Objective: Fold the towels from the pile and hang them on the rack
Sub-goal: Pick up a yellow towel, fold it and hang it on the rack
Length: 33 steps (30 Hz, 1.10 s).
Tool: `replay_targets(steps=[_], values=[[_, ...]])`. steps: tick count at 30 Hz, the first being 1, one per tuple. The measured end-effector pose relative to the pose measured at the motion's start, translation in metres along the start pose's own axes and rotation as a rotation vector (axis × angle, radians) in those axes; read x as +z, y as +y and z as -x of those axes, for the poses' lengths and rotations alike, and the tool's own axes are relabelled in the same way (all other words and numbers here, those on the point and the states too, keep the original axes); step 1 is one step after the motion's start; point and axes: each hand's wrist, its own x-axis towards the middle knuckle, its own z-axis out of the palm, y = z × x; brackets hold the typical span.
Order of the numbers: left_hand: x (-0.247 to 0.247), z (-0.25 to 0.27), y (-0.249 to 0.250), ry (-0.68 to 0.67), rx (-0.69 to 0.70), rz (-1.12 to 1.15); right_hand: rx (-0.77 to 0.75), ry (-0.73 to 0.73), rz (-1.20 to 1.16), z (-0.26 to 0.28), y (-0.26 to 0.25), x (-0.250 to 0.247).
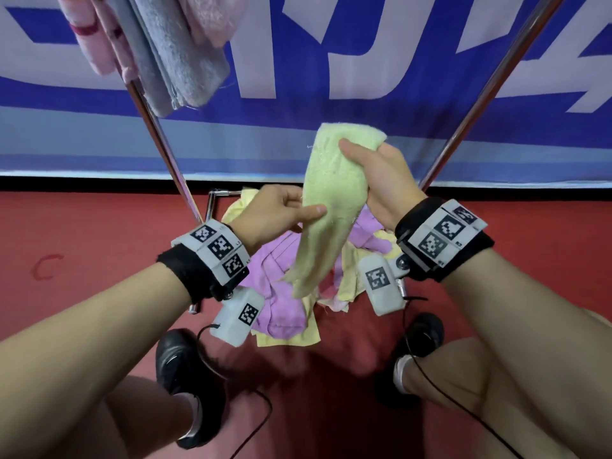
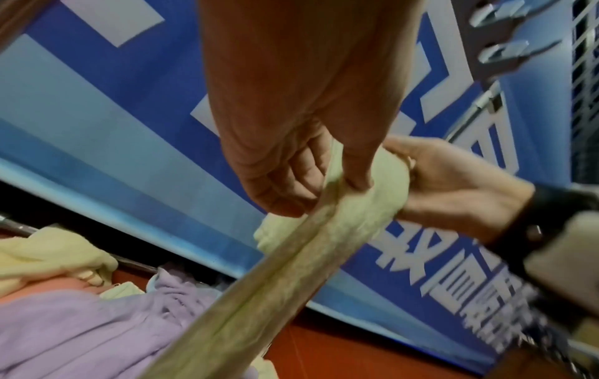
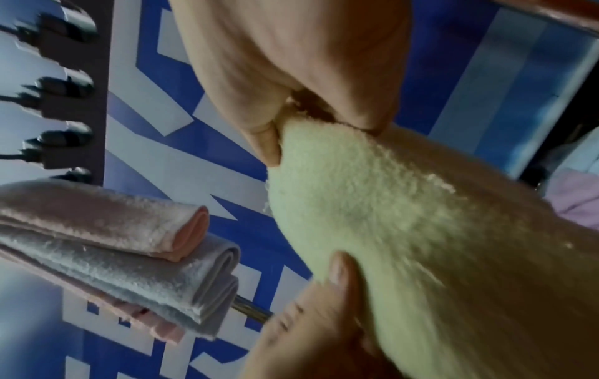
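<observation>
Green towel (image 1: 331,207): folded lengthwise into a strip, held up above the pile (image 1: 284,293) on the red floor (image 1: 99,233).
Right hand (image 1: 381,180): grip closed around the strip's upper end.
Left hand (image 1: 275,210): grip pinching the strip lower down, thumb across it.
Rack (image 1: 159,140): grey and pink folded towels (image 1: 172,54) hang on its left bar.

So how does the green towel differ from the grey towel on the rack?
The green towel is gripped by both hands, right hand high and left hand lower; the grey towel hangs untouched on the rack. The green one trails loose over the pile; the grey one is folded in neat layers. Both are fluffy terry cloth.
</observation>
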Motion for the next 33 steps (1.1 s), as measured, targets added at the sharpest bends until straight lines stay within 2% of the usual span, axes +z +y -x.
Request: replay_targets(steps=[3, 6, 10, 12, 13, 16, 18, 21, 22, 23, 25, 27, 29, 31, 33], values=[[0.01, 0.005, -0.008, -0.002, 0.071, -0.048, 0.039, 0.006, 0.04, -0.007, -0.007, -0.007], [0.013, 0.003, -0.001, 0.022, 0.046, 0.082, 0.08, 0.013, -0.046, -0.01, -0.008, -0.012], [-0.001, -0.007, 0.014, 0.16, -0.013, 0.275, 0.325, -0.276, -0.205, 0.006, 0.007, -0.003], [-0.013, -0.011, 0.017, 0.254, -0.053, 0.319, 0.307, -0.33, -0.124, 0.01, 0.024, 0.006], [-0.018, -0.012, 0.018, 0.285, -0.071, 0.303, 0.274, -0.312, -0.032, 0.01, 0.032, 0.01], [-0.031, -0.008, 0.021, 0.333, -0.111, 0.066, 0.191, -0.182, 0.106, 0.011, 0.04, 0.018], [-0.043, -0.004, 0.024, 0.363, -0.116, -0.119, 0.17, -0.156, 0.132, 0.012, 0.034, 0.019], [-0.061, 0.004, 0.03, 0.487, -0.031, -0.362, 0.126, -0.223, 0.264, 0.02, 0.008, 0.025], [-0.064, 0.009, 0.037, 0.481, 0.043, -0.371, 0.114, -0.291, 0.319, 0.026, -0.006, 0.03], [-0.065, 0.016, 0.05, 0.413, 0.122, -0.322, 0.1, -0.369, 0.381, 0.031, -0.021, 0.037], [-0.063, 0.03, 0.081, 0.19, 0.205, -0.156, 0.073, -0.536, 0.484, 0.043, -0.053, 0.054], [-0.065, 0.047, 0.113, -0.016, 0.181, 0.031, 0.054, -0.682, 0.493, 0.052, -0.089, 0.07], [-0.072, 0.063, 0.138, -0.151, 0.157, 0.15, 0.085, -0.776, 0.494, 0.061, -0.129, 0.082], [-0.086, 0.077, 0.158, -0.223, 0.162, 0.205, 0.067, -0.856, 0.505, 0.067, -0.169, 0.092], [-0.103, 0.094, 0.183, -0.199, 0.152, 0.212, 0.032, -0.918, 0.527, 0.073, -0.205, 0.104]])
